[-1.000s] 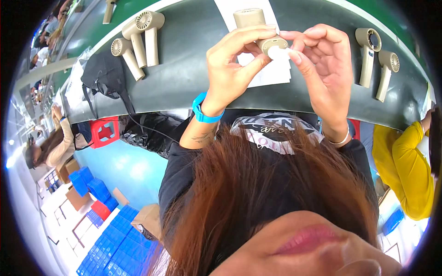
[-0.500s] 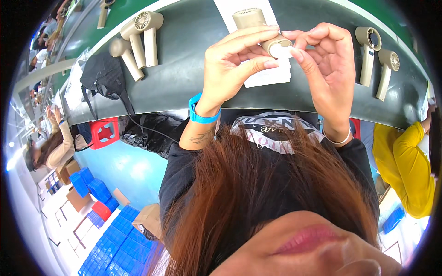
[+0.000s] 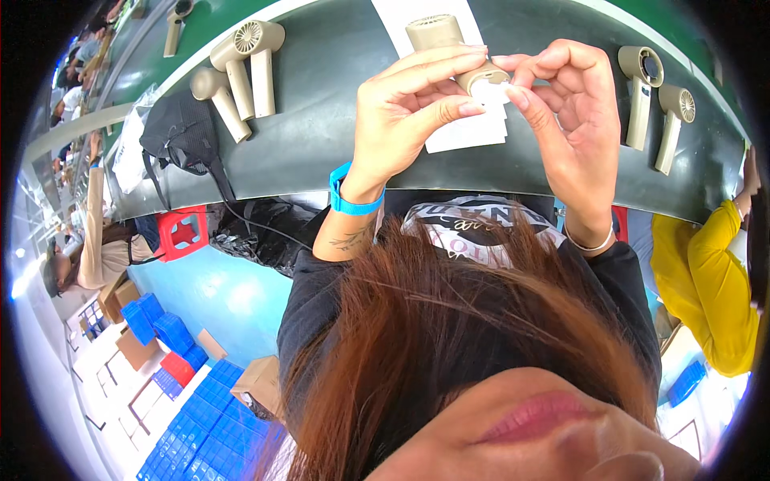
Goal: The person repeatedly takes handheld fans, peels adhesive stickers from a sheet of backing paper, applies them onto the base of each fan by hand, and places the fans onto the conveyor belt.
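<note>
The forearms (image 3: 341, 239) reached forward, hands close together. The left hand (image 3: 409, 104) curved in a grip, fingers (image 3: 449, 58) stretched rightward above its thumb (image 3: 445, 112). The right hand (image 3: 573, 108) stood raised above its wrist (image 3: 585, 218), palm (image 3: 571, 124) partly showing, thumb and fingertips (image 3: 507, 61) near each other.

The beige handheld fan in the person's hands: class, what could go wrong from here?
1. The small white piece at the fan's end, by the thumb and finger of the right hand, could slip or sit crooked.
2. If the grip of the left hand loosens, the fan might drop onto the white sheets below.
</note>
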Tool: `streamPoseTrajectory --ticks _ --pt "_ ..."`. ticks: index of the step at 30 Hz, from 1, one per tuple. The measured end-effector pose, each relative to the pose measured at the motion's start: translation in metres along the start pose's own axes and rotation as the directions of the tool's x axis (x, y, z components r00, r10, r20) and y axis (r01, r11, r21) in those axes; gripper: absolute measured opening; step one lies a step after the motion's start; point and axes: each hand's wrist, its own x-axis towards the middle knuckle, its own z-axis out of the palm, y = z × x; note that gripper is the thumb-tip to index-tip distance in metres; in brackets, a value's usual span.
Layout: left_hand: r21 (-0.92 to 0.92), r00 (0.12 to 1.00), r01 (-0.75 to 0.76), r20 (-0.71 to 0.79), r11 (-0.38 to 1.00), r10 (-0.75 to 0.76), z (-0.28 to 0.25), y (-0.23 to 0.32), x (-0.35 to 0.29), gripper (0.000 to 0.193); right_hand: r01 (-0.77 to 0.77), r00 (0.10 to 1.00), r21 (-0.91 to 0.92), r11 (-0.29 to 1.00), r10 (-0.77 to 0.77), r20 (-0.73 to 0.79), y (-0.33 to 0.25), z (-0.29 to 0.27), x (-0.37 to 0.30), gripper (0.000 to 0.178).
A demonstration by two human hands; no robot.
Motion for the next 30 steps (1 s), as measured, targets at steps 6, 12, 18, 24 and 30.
streamPoseTrajectory --ticks 6,12,18,24,30 --pt "0.02 1.0 0.003 0.004 1.0 -0.003 -0.001 0.0 0.0 0.038 -0.005 1.0 -0.015 1.0 0.005 0.01 0.0 -0.001 0.001 0.03" --pt "-0.027 0.999 0.021 -0.025 0.999 -0.022 0.003 0.0 0.002 0.035 -0.029 1.0 -0.067 0.997 0.028 -0.009 -0.007 -0.001 0.001 0.03" --pt "0.0 1.0 0.002 0.02 1.0 -0.002 0.002 -0.001 0.002 0.037 -0.048 0.999 -0.067 0.997 0.047 -0.02 -0.008 -0.001 0.001 0.03" --pt "-0.019 0.999 0.031 -0.016 0.999 -0.031 0.004 0.001 0.002 0.033 -0.056 0.998 -0.092 0.994 0.054 -0.023 -0.009 -0.001 0.001 0.031" --pt "-0.056 0.998 0.054 -0.033 0.997 -0.055 0.01 0.003 0.002 0.032 -0.035 0.999 -0.154 0.987 0.032 -0.024 -0.011 -0.002 0.0 0.032"
